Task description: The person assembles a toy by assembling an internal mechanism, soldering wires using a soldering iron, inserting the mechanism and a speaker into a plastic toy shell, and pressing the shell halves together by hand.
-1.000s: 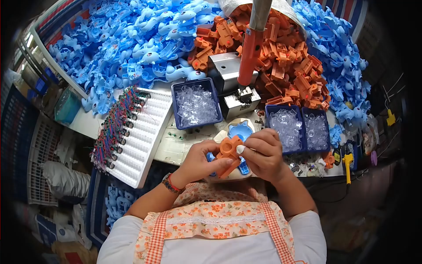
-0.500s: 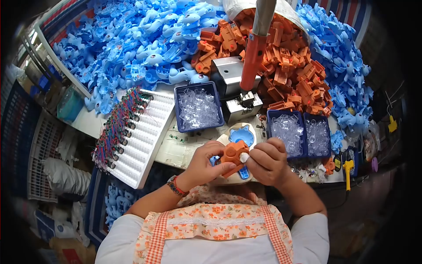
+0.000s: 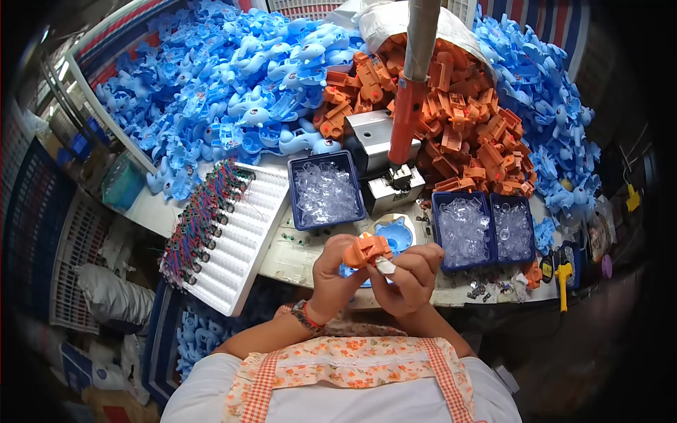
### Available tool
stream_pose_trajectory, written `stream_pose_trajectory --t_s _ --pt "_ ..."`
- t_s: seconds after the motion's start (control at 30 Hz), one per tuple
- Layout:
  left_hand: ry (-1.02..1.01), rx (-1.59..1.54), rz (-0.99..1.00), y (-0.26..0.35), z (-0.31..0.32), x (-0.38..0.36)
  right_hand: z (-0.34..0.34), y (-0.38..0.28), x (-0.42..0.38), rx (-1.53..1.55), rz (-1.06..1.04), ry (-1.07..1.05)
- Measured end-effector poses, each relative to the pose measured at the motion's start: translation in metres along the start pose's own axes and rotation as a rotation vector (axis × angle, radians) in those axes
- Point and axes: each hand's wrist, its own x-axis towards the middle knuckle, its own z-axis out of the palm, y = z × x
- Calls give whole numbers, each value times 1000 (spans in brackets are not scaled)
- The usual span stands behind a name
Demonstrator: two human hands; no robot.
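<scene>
My left hand [image 3: 334,279] is closed around an orange plastic housing [image 3: 367,249], lifted above the front edge of the worktable. The fingers of my right hand [image 3: 407,280] pinch a small white piece [image 3: 384,265] against the housing's right side; its exact kind is not clear. Just behind my hands, a blue shell half [image 3: 393,237] lies in a pale holder, partly hidden by them. A metal machine [image 3: 391,189] with an orange-red column [image 3: 407,120] stands beyond.
Blue bins of clear plastic parts [image 3: 326,189] [image 3: 463,229] [image 3: 513,229] flank the machine. A white ribbed tray [image 3: 243,243] holds wired components [image 3: 204,225] at left. Piles of blue shells [image 3: 226,92] and orange housings [image 3: 465,127] fill the back. A yellow-handled tool [image 3: 563,282] hangs at right.
The orange housing has been turned and tilted in my left hand. My right hand has shifted left and lower, still pinching the white piece. The whole view has moved slightly.
</scene>
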Motion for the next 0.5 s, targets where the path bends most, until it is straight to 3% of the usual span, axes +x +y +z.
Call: stream_pose_trajectory --t_s 0.17,0.23,0.3,0.4,0.5 --pt "111 238 253 3 -3 13 9 -12 -12 243 239 50" --pt "152 408 368 4 -8 19 13 -15 -15 379 446 78" --pt "157 455 396 6 -18 25 14 -5 -10 290 396 67" --pt "164 711 459 8 -29 29 7 -1 7 -18 244 -190" --pt "134 752 454 10 -32 25 4 -2 6 21 297 -297"
